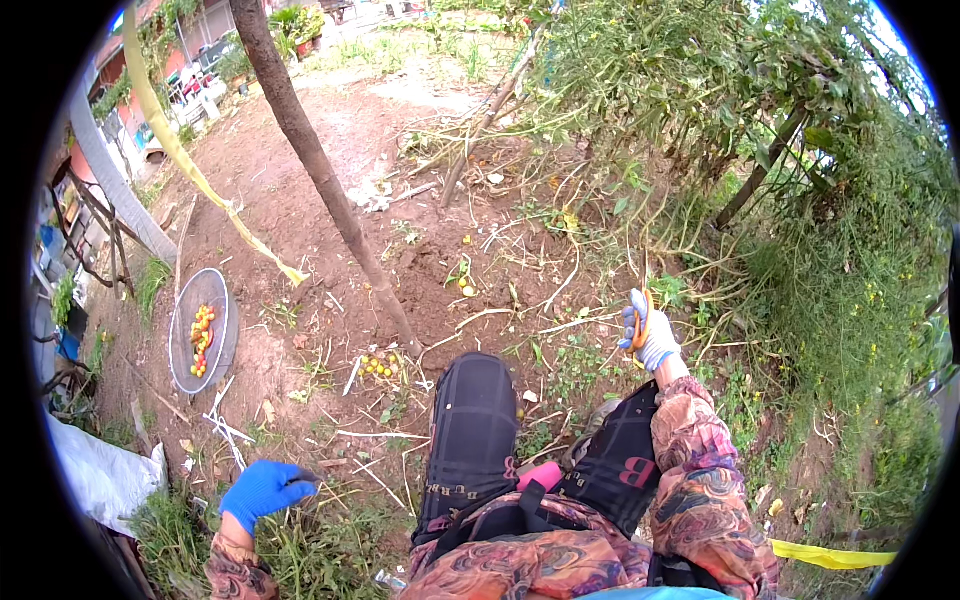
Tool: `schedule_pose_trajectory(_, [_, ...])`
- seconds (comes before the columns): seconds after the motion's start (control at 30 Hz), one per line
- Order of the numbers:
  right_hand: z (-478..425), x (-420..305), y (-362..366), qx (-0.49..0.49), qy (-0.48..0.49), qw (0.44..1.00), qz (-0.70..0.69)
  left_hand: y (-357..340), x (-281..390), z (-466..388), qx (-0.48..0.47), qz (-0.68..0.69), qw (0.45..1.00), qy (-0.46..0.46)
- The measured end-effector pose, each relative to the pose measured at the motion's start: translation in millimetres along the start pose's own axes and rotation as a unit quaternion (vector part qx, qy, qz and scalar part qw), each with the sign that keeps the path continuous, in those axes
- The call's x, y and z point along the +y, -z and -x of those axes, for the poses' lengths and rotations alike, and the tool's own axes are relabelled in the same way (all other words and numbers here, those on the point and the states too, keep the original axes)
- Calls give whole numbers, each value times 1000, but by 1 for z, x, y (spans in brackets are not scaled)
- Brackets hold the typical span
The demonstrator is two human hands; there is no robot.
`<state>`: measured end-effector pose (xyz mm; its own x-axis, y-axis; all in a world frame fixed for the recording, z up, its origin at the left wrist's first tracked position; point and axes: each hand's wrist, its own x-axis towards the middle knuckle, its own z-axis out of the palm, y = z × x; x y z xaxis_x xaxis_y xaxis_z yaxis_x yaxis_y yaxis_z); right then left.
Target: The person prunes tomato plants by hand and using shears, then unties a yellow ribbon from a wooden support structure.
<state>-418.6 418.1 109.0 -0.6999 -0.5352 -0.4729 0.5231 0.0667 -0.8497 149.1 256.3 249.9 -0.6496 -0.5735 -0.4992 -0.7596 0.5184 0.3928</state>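
My left hand, in a blue knit glove with dark fingertips, hangs low at the left above green weeds; its thumb and fingertips are close together, and whether something thin is between them cannot be told. My right hand, in a white and blue glove, grips orange-handled scissors beside dry plant stems. A round mesh basket at the left holds small red and orange tomatoes. More small yellow tomatoes lie on the soil at the foot of a slanting wooden pole, and a few lie farther forward.
The wooden pole rises ahead of my knees. A yellow strip hangs at the left. Tangled vines on stakes fill the right. A white sack lies at the lower left. Dry stems and white strips litter the soil.
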Motion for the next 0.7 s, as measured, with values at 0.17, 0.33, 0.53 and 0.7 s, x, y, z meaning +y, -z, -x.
schedule_pose_trajectory(0.17, [-8,-6,19,18,11,998,-61,31,170,-163,126,-116,913,-370])
schedule_pose_trajectory(0.33, [-5,-9,15,41,10,996,-78,71,297,-322,339,-118,765,-535])
schedule_pose_trajectory(0.53, [-6,-11,28,52,24,991,-123,102,418,-438,422,26,783,-457])
schedule_pose_trajectory(0.7, [-5,-19,34,66,-12,985,-158,116,471,-471,482,150,788,-353])
